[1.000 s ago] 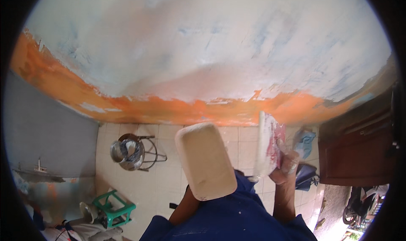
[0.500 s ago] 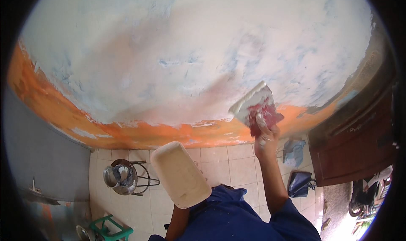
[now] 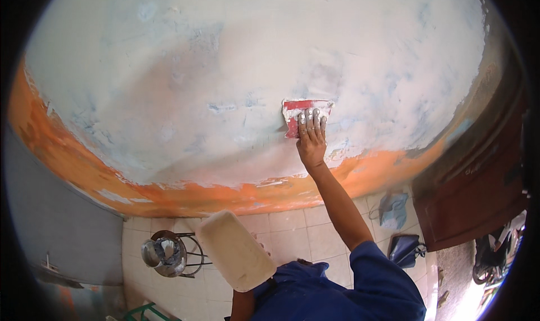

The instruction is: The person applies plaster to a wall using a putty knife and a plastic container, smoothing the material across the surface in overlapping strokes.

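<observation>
My right hand (image 3: 312, 141), its fingers smeared with white, grips a red putty scraper (image 3: 293, 128) crusted with white and holds it against the white-coated wall (image 3: 236, 68), above the ragged orange band (image 3: 225, 197) along the wall's foot. My left hand (image 3: 260, 248), mostly hidden, holds a pale rectangular board or pan (image 3: 228, 248) low in front of my body, with some fingers showing at its right edge.
A round stool (image 3: 196, 260) carries a smeared container (image 3: 152, 253) on the tiled floor (image 3: 284, 236). A green stool (image 3: 143, 312) is at lower left. A blue bag (image 3: 394, 211) and dark bag (image 3: 404, 250) lie right, by a brown door (image 3: 478, 186); a motorbike (image 3: 489, 253) stands beyond.
My right hand has raised the scraper from beside the board up and leftward onto the wall, turning it flat. The board has shifted left and lower in view as the view moved.
</observation>
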A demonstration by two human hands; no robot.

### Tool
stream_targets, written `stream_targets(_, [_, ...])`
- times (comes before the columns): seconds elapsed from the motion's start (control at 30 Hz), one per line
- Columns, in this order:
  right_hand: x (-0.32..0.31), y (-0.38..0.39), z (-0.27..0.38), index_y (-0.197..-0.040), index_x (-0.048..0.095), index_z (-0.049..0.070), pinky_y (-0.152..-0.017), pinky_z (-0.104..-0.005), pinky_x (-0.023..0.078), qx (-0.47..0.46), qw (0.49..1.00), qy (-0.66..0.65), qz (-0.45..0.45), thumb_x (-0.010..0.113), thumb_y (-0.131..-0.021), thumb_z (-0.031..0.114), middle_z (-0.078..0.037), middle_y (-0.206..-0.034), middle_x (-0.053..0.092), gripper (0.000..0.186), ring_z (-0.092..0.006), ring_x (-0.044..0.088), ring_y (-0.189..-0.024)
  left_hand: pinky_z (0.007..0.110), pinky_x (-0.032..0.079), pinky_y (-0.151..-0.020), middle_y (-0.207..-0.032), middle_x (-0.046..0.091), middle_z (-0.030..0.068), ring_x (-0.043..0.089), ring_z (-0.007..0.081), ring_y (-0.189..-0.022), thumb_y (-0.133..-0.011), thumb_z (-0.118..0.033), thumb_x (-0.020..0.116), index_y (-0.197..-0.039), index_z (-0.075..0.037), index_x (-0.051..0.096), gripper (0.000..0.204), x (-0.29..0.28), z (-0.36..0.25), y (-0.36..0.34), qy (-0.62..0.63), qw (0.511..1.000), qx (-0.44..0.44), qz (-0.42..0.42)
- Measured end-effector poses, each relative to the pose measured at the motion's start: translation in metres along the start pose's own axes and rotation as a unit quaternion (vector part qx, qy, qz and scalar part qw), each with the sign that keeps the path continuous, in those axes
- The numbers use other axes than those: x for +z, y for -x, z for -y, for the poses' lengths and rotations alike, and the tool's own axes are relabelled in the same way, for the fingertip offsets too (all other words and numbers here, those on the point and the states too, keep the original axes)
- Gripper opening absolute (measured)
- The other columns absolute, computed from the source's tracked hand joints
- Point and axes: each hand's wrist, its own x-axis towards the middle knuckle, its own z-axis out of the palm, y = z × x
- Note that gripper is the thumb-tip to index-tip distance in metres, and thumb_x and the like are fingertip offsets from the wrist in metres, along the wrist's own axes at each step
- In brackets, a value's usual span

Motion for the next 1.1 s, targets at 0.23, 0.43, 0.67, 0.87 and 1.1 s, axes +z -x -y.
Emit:
stream_targets(0.23, [0.016,0.055,-0.018,-0.126,0.051,0.001,-0.107,-0.0574,0.029,0.005,0.997,-0.013,0.082,0.052,-0.063,-0.008,-0.018,-0.137,0.044,0.063,-0.0385,0.038,-0.130,0.051,0.041,-0.087,-0.113,0.050,0.0155,0.054,0.0327,-0.102,-0.081,-0.043,0.066,-0.128,0.003,0.038,0.072,0.016,0.003,-0.015,-0.078,0.995,0.031,-0.052])
stream_targets(0.43, [-0.020,0.079,-0.007,-0.120,0.056,0.001,-0.107,-0.0556,0.031,0.004,0.992,-0.054,0.114,0.054,-0.070,-0.007,-0.018,-0.128,0.052,0.050,-0.0371,0.043,-0.126,0.051,0.041,-0.086,-0.115,0.050,0.0176,0.050,0.0338,-0.106,-0.078,-0.047,0.067,-0.129,0.003,0.037,0.077,0.014,0.000,-0.011,-0.102,0.991,0.028,-0.081])
stream_targets(0.67, [-0.052,0.023,0.008,-0.121,0.056,0.000,-0.104,-0.0522,0.036,-0.026,0.999,-0.042,0.003,0.057,-0.080,-0.005,-0.017,-0.128,0.054,0.042,-0.0363,0.047,-0.124,0.051,0.040,-0.088,-0.116,0.050,0.0194,0.049,0.0355,-0.106,-0.078,-0.047,0.068,-0.131,0.001,0.036,0.079,-0.002,-0.008,-0.005,-0.060,0.996,0.008,-0.070])
stream_targets(0.87, [0.004,-0.011,-0.001,-0.126,0.053,0.000,-0.106,-0.0549,0.032,-0.038,0.999,-0.018,-0.008,0.054,-0.063,-0.011,-0.019,-0.132,0.050,0.064,-0.0394,0.042,-0.128,0.052,0.040,-0.090,-0.115,0.050,0.0204,0.049,0.0367,-0.105,-0.078,-0.047,0.069,-0.133,-0.001,0.035,0.079,-0.025,-0.024,0.007,-0.044,0.995,0.006,-0.089])
stream_targets(1.1, [0.023,0.053,-0.001,-0.123,0.054,-0.001,-0.104,-0.0566,0.033,-0.006,0.998,-0.018,0.061,0.049,-0.064,-0.011,-0.021,-0.125,0.053,0.060,-0.0409,0.045,-0.124,0.054,0.040,-0.091,-0.116,0.049,0.0189,0.048,0.0361,-0.107,-0.080,-0.045,0.067,-0.132,-0.003,0.035,0.075,-0.012,-0.027,0.003,-0.045,0.997,0.004,-0.069])
